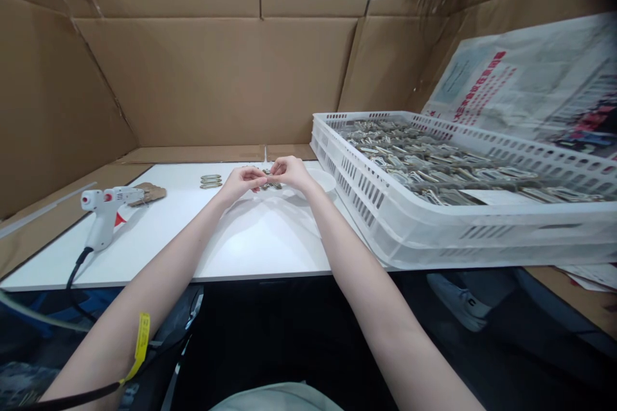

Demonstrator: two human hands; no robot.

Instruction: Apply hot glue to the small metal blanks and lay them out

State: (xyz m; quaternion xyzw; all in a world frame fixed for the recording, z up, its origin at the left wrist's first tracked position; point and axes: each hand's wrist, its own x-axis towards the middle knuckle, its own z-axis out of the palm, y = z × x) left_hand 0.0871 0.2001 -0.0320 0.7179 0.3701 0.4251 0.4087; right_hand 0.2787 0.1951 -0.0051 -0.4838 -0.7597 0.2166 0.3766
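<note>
Over the white table (263, 247), my left hand (243, 182) and my right hand (292, 173) meet with their fingertips pinched together. Something small seems to be between the fingers, too small and covered to name. Small dark metallic pieces (274, 186) show just below the fingertips. Beside and partly behind my right hand is a round white dish (326, 180). To the left of my left hand, several flat oval metal pieces (211, 181) lie in a short row.
A white and red glue gun (103, 215) rests at the left, its nozzle over a brown cardboard scrap (153, 192). At the right, a large white plastic crate (376, 205) holds many metal pieces in rows. Cardboard walls (207, 77) surround the table; newspaper (525, 83) covers part of the right side.
</note>
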